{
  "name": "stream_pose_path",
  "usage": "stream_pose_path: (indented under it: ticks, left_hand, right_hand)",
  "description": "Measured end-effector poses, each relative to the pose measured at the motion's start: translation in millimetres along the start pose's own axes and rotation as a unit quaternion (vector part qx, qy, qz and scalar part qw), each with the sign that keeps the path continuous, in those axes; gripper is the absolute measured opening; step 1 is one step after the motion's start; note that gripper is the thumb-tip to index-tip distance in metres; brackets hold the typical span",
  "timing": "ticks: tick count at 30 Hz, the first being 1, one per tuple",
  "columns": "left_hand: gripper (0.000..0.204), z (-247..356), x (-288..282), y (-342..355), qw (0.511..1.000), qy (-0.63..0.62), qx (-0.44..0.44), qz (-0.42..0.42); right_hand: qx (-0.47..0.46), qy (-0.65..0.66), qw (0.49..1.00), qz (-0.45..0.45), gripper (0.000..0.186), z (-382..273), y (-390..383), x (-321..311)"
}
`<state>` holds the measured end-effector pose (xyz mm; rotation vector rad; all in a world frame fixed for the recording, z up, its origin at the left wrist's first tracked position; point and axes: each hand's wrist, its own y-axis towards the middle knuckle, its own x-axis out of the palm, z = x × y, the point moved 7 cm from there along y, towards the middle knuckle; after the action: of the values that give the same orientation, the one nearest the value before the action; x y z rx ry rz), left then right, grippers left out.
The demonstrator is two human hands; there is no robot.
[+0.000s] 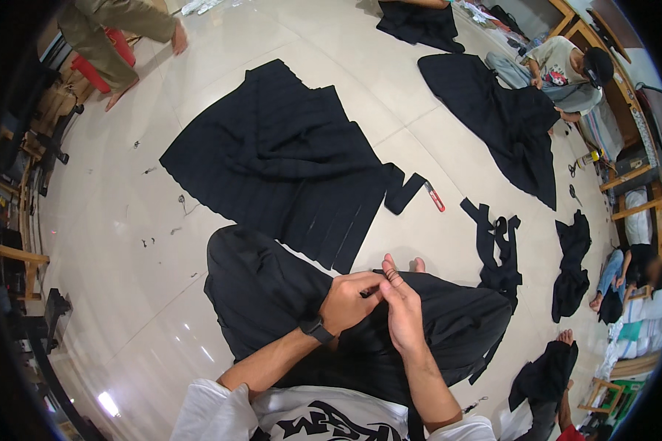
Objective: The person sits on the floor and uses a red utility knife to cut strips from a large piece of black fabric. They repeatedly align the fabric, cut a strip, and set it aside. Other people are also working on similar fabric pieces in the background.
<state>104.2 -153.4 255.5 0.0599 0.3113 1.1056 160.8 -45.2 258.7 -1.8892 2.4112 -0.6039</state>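
1. While both forearms reach in from the lower edge, the left hand and the right hand meet over the lap, fingertips brought together.
2. Each grip is narrow, the fingers bent inward; whether anything is pinched between them is too small to tell. Thin dark lines cross a raised finger of the right hand, and I cannot tell what they are.
3. Beneath the hands, black cloth covers the person's bent legs; I cannot tell whether it is a separate piece or clothing. A dark watch sits on the left wrist.
4. Just beyond the legs, a large black pleated piece lies spread and rumpled on the pale tiled floor.
5. From near its right edge a folded black strip runs toward a red cutter.
6. Farther right lie a heap of black bands and another black cloth piece, with scissors near that piece.
7. At upper right, a seated co-worker in a dark cap handles a long black panel. At upper left, a barefoot person stands in olive trousers.
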Motion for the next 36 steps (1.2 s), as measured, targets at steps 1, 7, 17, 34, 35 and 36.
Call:
stream_pose_path:
  ticks: [1,7,17,34,35,36]
  left_hand:
    - [0.025,-2,0,-1,0.999,-0.015,-0.031,-0.002]
    - [0.02,5,7,3,0.999,-0.014,0.038,-0.017]
    - [0.01,4,16,-11,0.992,0.107,0.069,-0.011]
    - [0.012,-51,82,-38,0.958,-0.185,-0.207,-0.068]
    - [0.012,-53,89,-40,0.937,-0.245,-0.236,-0.083]
    - [0.012,-57,85,-37,0.941,-0.231,-0.239,-0.062]
  right_hand:
    - [0.002,-0.012,1.0,-0.011,0.06,-1,-2,-1]
    - [-0.004,-0.091,0.995,-0.03,0.066,-1,-4,-8]
    - [-0.015,-0.074,0.997,-0.006,0.057,17,-28,-13]
    - [-0.105,-0.669,0.722,-0.14,0.051,-33,-72,-6]
    - [-0.088,-0.668,0.725,-0.139,0.051,-37,-76,-9]
    - [-0.07,-0.669,0.727,-0.138,0.052,-39,-79,-11]
